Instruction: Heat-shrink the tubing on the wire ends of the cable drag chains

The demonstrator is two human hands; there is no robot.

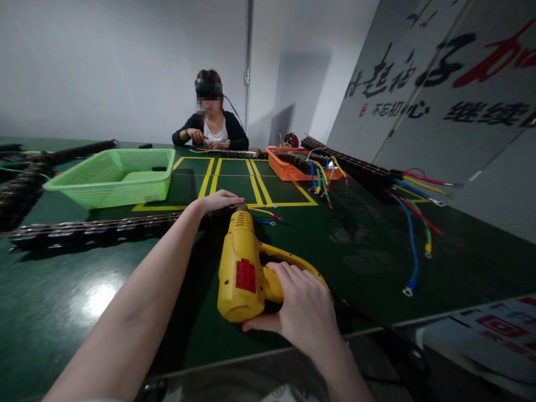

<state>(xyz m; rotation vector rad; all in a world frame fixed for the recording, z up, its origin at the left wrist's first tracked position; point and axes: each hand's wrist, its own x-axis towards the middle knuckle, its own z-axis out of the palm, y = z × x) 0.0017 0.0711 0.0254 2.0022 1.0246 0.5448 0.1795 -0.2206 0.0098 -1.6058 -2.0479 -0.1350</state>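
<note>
A yellow heat gun (238, 262) lies tilted across the table, its metal nozzle pointing away from me. My right hand (299, 301) is closed round its handle, the thumb below the rear of the body. Just beyond the nozzle, my left hand (220, 200) is closed over the right end of a black cable chain (96, 231); its fingertips are partly hidden. Past those fingers, yellow and blue wires (264, 216) with ring terminals stick out to the right. The nozzle tip is close to my fingers; whether it touches the wires cannot be made out.
A green basket (113, 195) stands at the left, and an orange basket (288, 172) holds chain and wires further back. More cable chains (355, 162) lie right, their wires (412, 251) reaching forward. Another person (211, 125) sits across the green table (335, 268).
</note>
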